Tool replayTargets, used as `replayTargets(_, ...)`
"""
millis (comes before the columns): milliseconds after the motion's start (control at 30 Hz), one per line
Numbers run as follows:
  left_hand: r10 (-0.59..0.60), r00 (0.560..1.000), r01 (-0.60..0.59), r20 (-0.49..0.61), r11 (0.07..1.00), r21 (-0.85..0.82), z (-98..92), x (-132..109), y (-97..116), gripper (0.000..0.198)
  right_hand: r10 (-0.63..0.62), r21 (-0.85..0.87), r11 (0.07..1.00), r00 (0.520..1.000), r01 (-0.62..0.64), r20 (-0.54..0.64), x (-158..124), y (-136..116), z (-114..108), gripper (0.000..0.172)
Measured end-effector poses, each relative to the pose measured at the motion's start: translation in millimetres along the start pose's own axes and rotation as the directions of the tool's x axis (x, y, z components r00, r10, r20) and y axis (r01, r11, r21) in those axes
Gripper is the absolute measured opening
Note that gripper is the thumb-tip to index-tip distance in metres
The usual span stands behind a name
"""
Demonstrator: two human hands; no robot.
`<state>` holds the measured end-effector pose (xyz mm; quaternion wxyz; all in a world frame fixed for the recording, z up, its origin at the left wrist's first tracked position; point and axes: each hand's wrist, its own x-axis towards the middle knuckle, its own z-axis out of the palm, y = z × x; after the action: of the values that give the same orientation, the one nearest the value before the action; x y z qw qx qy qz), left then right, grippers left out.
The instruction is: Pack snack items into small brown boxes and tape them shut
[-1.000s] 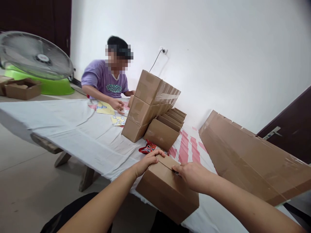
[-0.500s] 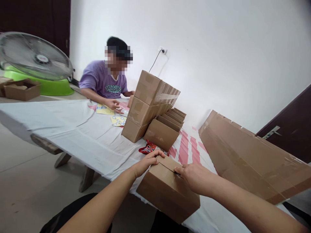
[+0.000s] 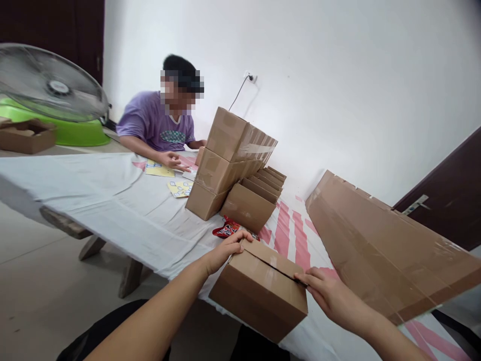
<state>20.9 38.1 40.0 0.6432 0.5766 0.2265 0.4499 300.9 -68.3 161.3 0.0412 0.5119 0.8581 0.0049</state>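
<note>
A small brown cardboard box (image 3: pixel 259 291) rests on the near edge of the table, its top flaps closed along a centre seam. My left hand (image 3: pixel 221 252) grips the box's far left corner, fingers curled over the top. My right hand (image 3: pixel 328 295) is at the box's right end, fingertips pinched at the end of the seam; whether anything is between them is hidden. A red snack packet (image 3: pixel 226 229) lies just beyond the box.
A stack of similar boxes (image 3: pixel 233 170) stands mid-table on the white cloth (image 3: pixel 112 200). A long flat carton (image 3: pixel 379 245) lies at right. Another person in a purple shirt (image 3: pixel 158 123) sits at the far end with yellow cards (image 3: pixel 180 188). A fan (image 3: pixel 48 85) stands at left.
My right hand has slid along the seam from the middle of the box top to its right end. My left hand has stayed on the corner.
</note>
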Motion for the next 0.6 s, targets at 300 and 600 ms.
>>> replayTargets(300, 0.011, 1.000, -0.010, 0.018, 0.998, -0.061, -3.1, 10.3, -15.0, 0.043, 0.163, 0.299, 0.948, 0.973, -0.109, -0.162, -53.8, 57.9, 113.3, 0.038)
replayTargets(600, 0.049, 0.999, -0.048, 0.005, 0.991, -0.123, 0.6, 12.0, -20.1, 0.044, 0.152, 0.128, 0.984, 0.964, -0.126, -0.216, -46.5, 87.5, 141.1, 0.030)
